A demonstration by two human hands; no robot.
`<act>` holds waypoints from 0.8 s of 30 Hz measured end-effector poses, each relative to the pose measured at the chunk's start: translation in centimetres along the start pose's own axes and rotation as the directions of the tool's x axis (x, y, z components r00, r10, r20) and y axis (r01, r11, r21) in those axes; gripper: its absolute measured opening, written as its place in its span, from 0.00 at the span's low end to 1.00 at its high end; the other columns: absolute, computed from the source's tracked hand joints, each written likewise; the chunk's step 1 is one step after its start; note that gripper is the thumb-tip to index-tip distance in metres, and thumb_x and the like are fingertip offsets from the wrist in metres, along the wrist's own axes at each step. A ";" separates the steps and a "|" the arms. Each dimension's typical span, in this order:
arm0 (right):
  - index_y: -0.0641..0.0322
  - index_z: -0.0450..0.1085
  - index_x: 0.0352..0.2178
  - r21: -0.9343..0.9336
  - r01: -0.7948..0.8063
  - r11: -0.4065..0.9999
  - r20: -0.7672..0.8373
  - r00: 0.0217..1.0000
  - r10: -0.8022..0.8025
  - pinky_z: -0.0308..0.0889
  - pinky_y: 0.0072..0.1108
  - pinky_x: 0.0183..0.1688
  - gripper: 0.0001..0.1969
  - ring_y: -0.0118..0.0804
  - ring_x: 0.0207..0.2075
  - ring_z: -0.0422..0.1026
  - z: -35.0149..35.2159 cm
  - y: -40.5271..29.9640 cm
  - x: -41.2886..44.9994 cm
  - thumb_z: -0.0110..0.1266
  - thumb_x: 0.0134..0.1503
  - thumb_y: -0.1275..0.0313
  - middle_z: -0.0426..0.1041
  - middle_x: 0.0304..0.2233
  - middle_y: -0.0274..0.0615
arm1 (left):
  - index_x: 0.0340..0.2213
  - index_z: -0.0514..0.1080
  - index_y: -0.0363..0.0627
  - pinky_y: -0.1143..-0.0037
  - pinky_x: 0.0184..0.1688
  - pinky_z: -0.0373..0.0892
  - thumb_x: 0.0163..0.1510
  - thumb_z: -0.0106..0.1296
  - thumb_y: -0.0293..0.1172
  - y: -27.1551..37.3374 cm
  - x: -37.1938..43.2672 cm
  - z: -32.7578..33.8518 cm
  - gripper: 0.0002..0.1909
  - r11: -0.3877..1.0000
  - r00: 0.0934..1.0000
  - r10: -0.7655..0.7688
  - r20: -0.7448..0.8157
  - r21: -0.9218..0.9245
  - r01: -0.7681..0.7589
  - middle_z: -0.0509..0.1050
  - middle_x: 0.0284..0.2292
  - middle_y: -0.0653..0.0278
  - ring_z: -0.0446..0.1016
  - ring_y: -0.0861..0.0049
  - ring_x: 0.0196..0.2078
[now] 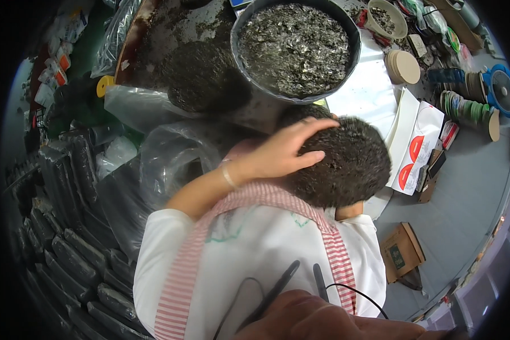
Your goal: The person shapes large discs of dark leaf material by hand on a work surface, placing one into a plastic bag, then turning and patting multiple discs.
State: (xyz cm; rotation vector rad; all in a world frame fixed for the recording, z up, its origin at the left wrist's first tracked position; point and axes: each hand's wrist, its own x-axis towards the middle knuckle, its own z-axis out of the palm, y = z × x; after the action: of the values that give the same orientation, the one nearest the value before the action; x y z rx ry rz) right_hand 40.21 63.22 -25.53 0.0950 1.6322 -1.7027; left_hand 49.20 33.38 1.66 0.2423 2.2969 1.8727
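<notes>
My left hand (284, 153), with a pale band at the wrist, grips the upper left part of a thick, dark round cake of matted material (344, 165). Its thumb lies on the cake's face, its fingers near the upper edge. The cake is tilted in front of my chest and blurred. My right hand is hidden behind it; only a bit of the right forearm (349, 211) shows below. Another dark lump (304, 115) is partly visible behind my left hand. Beyond stands a round, film-lined tub (238, 63) filled with dark, glistening flakes.
A large dark mound (206, 76) lies left of the tub. Clear plastic bags (170, 153) and many dark wrapped packs (76, 272) are at left. On the right are pale round discs (403, 66), a bowl (395, 32), a printed bag (420, 148), a blue fan (501, 91) and a cardboard box (401, 253).
</notes>
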 end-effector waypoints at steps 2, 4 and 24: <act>0.59 0.59 0.60 -0.062 -0.005 0.998 -0.020 1.000 0.004 0.55 0.31 0.62 0.32 0.40 0.61 0.60 -0.4 0.3 0.5 0.53 0.54 0.61 0.63 0.59 0.44 | 0.59 0.58 0.41 0.71 0.62 0.56 0.57 0.51 0.32 -5.2 0.7 3.8 0.30 0.980 0.995 -0.088 0.041 -0.175 0.094 0.64 0.56 0.53 0.62 0.66 0.59; 0.58 0.61 0.59 -0.138 0.005 0.990 0.004 1.000 -0.005 0.56 0.31 0.61 0.29 0.39 0.59 0.61 -0.4 0.1 2.0 0.52 0.57 0.61 0.65 0.57 0.43 | 0.61 0.55 0.41 0.70 0.63 0.53 0.61 0.48 0.34 -11.3 0.0 5.8 0.30 0.917 0.965 -0.263 -0.007 -0.313 0.248 0.61 0.59 0.53 0.59 0.66 0.62; 0.57 0.56 0.62 0.354 -0.365 0.861 0.073 0.929 0.364 0.58 0.40 0.62 0.37 0.51 0.60 0.62 5.1 -4.4 2.4 0.26 0.64 0.41 0.62 0.60 0.46 | 0.65 0.43 0.40 0.68 0.67 0.46 0.48 0.62 0.49 -25.1 -1.0 8.5 0.54 0.847 0.823 -0.487 -0.292 -0.389 0.363 0.48 0.64 0.47 0.46 0.56 0.67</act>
State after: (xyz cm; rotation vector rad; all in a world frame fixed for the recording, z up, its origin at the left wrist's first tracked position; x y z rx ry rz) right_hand 38.26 57.11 -22.27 0.5482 1.1833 -1.6752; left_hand 51.70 36.29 -24.57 -0.6926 1.9643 2.1203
